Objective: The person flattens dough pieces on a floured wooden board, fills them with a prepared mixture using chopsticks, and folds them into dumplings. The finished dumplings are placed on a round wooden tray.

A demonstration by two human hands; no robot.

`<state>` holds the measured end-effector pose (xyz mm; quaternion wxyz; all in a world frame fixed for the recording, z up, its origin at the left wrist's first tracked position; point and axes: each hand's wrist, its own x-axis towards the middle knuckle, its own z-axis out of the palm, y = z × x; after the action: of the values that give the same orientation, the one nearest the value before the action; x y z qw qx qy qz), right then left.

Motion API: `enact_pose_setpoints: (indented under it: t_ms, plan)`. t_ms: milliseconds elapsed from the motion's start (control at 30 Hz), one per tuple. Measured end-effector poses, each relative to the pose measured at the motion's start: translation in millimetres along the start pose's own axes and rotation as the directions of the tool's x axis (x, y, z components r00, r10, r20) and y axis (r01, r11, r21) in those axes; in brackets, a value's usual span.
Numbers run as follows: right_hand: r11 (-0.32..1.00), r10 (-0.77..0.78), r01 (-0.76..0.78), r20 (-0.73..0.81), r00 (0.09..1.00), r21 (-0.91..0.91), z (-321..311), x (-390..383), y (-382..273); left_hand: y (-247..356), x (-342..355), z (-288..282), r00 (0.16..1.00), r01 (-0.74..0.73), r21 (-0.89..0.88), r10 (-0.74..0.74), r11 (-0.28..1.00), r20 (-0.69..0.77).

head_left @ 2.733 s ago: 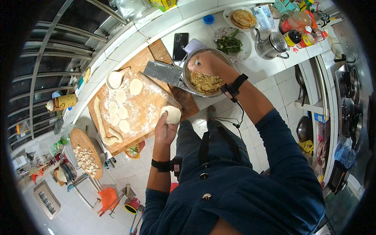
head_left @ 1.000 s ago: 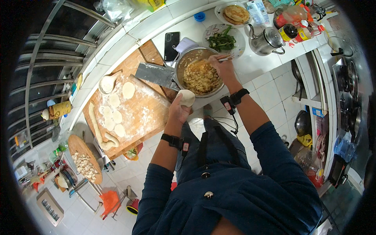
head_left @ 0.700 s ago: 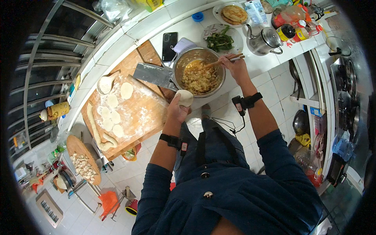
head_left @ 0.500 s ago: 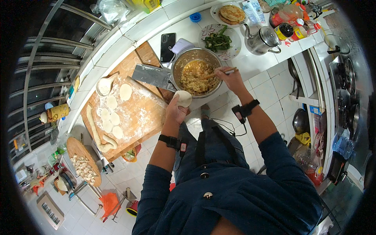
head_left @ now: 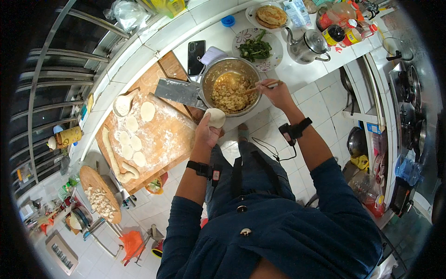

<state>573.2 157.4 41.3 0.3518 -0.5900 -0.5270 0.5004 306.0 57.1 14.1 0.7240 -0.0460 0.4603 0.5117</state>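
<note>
My left hand (head_left: 207, 132) is closed around a round dough wrapper (head_left: 215, 118), held just off the near rim of a metal pot (head_left: 255, 70). In the pot lies a chopped, yellowish filling (head_left: 226, 95). My right hand (head_left: 275, 93) grips a pair of wooden chopsticks (head_left: 274, 83), their tips down in the filling. A cleaver (head_left: 178, 91) rests flat, its blade over the board and its handle end against the pot. Left of it, the floured wooden board (head_left: 162, 153) carries several flat dough rounds (head_left: 147, 111), a rolling pin (head_left: 173, 109) and a long dough rope (head_left: 110, 148).
A flour bowl (head_left: 122, 105) sits on the board's far left. Behind the pot are a phone (head_left: 196, 56), a plate of greens (head_left: 277, 51), flatbreads (head_left: 271, 16), a metal kettle (head_left: 306, 49) and bottles (head_left: 334, 35). A round board of dumplings (head_left: 100, 200) stands lower left.
The whole view has shifted slightly. My left hand still holds the wrapper beside the pot, and the chopsticks remain in the filling with little visible movement.
</note>
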Motion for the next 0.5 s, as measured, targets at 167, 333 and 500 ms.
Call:
enact_pose_setpoints:
  t_ms: [167, 333, 500]
  plan:
    - [0.973, -0.200, 0.214, -0.152, 0.968, 0.089, -9, 4, -12, 0, 2, -1, 1.000, -0.008, 0.003, 0.009, 1.000, -0.017]
    - [0.995, -0.057, 0.048, -0.099, 0.994, -0.084, 3, -22, -27, 1, 7, -7, 0.999, 0.043, -0.005, -0.043, 0.999, -0.005]
    - [0.998, -0.020, 0.018, -0.029, 0.999, -0.055, 0, -46, -37, 0, 7, -8, 0.998, 0.045, -0.024, -0.044, 0.999, 0.036]
